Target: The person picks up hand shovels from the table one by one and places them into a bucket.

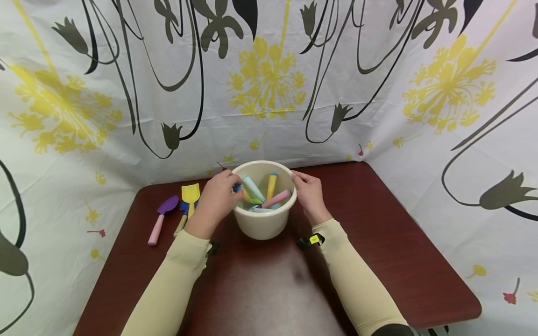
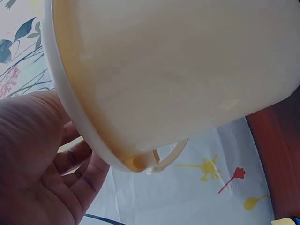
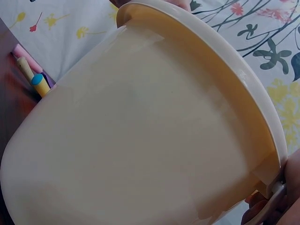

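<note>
Bucket (image 1: 260, 227) upright on table (image 1: 378, 242), R hand (image 1: 310, 193) pinching its R edge, L hand (image 1: 216, 198) curled at L edge (can't tell what it grips), so prob best brace w/ R & shift tools (image 1: 271, 187) w/o tipping.

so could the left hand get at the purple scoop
Probably yes: the purple scoop lies on the table left of the left forearm with nothing over it, but the left hand would have to leave the bucket first.

Smooth plastic bucket (image 1: 260, 226), glossy wood-look tabletop (image 1: 260, 289), creased cloth-like backdrop (image 1: 235, 142)
</note>
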`<state>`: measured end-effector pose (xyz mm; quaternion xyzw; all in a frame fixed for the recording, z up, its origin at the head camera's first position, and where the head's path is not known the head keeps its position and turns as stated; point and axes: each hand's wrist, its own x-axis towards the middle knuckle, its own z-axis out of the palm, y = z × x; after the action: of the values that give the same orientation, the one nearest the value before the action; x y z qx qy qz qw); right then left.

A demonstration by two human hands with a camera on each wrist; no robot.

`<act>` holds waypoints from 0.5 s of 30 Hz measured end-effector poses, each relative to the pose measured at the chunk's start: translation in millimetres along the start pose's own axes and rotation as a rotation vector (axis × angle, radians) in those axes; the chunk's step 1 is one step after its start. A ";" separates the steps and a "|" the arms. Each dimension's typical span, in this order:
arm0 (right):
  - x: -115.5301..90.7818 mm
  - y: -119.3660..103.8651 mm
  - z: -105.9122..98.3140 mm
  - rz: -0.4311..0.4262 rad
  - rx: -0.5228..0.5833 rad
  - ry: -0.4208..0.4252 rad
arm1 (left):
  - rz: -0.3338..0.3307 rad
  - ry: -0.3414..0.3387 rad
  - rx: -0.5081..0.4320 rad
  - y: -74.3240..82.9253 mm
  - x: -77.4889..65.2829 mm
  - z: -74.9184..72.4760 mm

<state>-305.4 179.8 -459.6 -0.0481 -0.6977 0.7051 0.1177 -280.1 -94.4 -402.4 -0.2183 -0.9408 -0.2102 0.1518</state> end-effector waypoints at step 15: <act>-0.4 -0.1 1.1 -0.004 0.006 -0.002 | -0.051 -0.048 0.076 -2.7 3.0 -3.0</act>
<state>-305.3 178.7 -459.4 -0.0458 -0.6957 0.7071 0.1184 -283.4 -97.0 -399.5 -0.1933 -0.9568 -0.1726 0.1319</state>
